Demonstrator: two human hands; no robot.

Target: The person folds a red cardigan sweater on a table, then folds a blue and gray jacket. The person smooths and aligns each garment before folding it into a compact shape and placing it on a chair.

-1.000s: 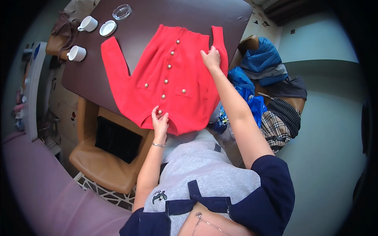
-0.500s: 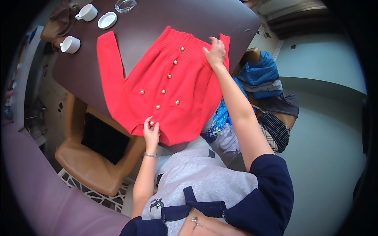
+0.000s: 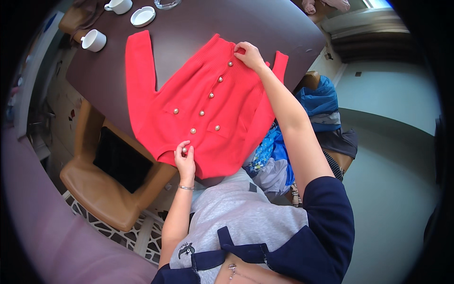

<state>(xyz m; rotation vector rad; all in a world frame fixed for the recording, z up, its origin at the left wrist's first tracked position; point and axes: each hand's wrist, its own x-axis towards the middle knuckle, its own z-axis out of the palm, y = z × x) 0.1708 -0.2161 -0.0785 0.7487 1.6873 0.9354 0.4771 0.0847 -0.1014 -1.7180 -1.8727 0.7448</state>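
A red knit cardigan (image 3: 189,97) with round pearl-like buttons down its front lies spread on the dark brown table (image 3: 198,21). Its ribbed neckline points away from me and its hem hangs toward me at the near edge. My left hand (image 3: 185,158) grips the hem at the lowest button, fingers closed on the cloth. At the far end, my right hand (image 3: 249,56) is closed on the neckline beside the top button. One sleeve stretches out at the left; the other, at the right, is partly hidden by my right forearm.
Two white mugs (image 3: 94,40), a white ashtray (image 3: 143,17) and a clear glass dish (image 3: 167,3) sit at the far left of the table. A tan chair (image 3: 97,187) with a black cushion stands left. Piled clothes (image 3: 279,158) and a blue garment (image 3: 320,97) lie at the right.
My right hand has moved left from the cardigan's right shoulder side to the neckline and closed on it. My left hand stays at the hem. The view has shifted slightly.
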